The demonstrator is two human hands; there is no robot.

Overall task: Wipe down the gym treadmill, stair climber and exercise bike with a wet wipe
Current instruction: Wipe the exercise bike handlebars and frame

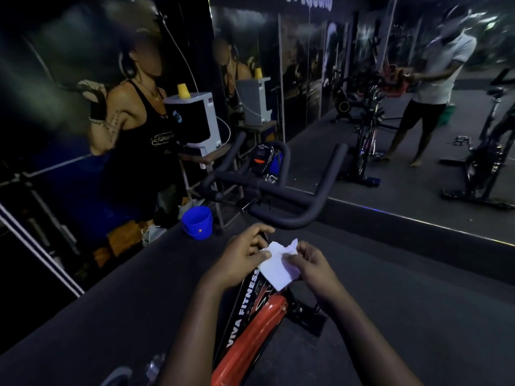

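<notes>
A red and black exercise bike stands right below me, its black handlebars and small console ahead of my hands. I hold a white wet wipe above the bike's frame, just behind the handlebars. My left hand pinches the wipe's left edge between thumb and fingers. My right hand pinches its right edge. The wipe is partly unfolded and hangs between both hands.
A blue bucket sits on the dark floor to the left of the bike. Behind it a white water dispenser stands on a stool. A large wall mirror ahead on the right reflects other bikes and a person.
</notes>
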